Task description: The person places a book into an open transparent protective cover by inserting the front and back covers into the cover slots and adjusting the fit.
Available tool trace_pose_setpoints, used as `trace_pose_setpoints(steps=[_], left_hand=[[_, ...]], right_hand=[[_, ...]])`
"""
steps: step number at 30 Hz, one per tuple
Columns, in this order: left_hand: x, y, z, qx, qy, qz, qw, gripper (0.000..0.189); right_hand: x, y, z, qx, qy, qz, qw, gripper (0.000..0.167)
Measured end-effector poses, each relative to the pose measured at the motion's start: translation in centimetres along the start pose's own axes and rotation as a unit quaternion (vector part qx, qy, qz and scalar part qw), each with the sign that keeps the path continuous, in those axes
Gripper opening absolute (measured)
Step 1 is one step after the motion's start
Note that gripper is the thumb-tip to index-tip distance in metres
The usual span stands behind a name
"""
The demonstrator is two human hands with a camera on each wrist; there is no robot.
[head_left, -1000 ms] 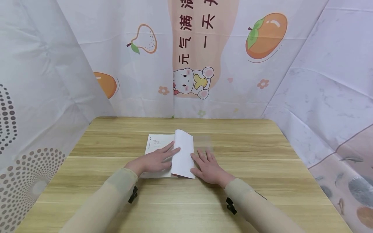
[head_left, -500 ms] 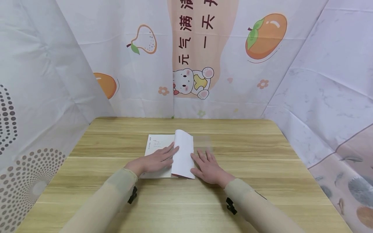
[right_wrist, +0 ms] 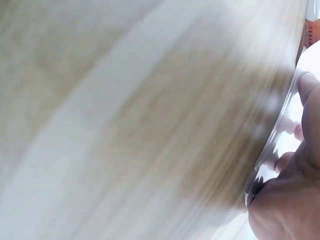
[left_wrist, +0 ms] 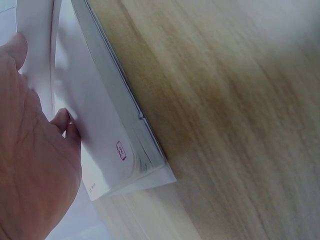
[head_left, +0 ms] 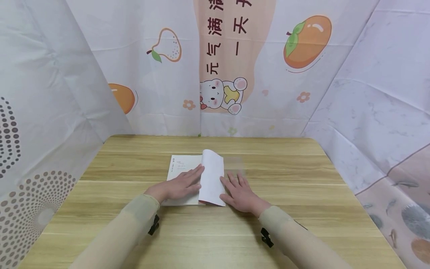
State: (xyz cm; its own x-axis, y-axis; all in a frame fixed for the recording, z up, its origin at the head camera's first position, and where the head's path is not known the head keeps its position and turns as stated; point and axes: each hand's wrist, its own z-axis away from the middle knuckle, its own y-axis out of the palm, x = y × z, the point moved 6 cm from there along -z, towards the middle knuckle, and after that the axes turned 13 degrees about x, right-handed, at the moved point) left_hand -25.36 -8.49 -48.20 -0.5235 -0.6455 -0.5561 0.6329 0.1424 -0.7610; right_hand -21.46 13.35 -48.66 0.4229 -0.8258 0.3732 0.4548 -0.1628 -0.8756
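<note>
An open book [head_left: 184, 164] lies on the table with a printed page facing up. A white sheet [head_left: 212, 179] at its right side curves over, with a bit of red underneath at its near edge. My left hand [head_left: 179, 185] rests on the page, fingers extended, fingertips at the left edge of the white sheet. In the left wrist view a small red stamp-like mark [left_wrist: 121, 151] shows on the page near the thumb side. My right hand [head_left: 240, 194] lies flat with spread fingers at the white sheet's right edge, over a clear plastic film [right_wrist: 272, 135].
The wood-grain table [head_left: 289, 172] extends around the book on all sides. A printed fabric backdrop [head_left: 134, 56] hangs behind it, with more fabric to the left and right. Dark wrist straps [head_left: 267, 238] sit under both sleeves.
My left fingers have drawn together and slid slightly up and back, off the white sheet to its left edge. The right hand stays in place.
</note>
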Motion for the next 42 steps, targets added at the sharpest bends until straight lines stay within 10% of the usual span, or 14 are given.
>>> trace_pose_setpoints(steps=[42], left_hand=[[-0.3, 0.2, -0.9, 0.019, -0.091, -0.052, 0.9943, 0.073]], right_hand=[[-1.4, 1.1, -0.9, -0.018, -0.007, -0.005, 0.9998, 0.072]])
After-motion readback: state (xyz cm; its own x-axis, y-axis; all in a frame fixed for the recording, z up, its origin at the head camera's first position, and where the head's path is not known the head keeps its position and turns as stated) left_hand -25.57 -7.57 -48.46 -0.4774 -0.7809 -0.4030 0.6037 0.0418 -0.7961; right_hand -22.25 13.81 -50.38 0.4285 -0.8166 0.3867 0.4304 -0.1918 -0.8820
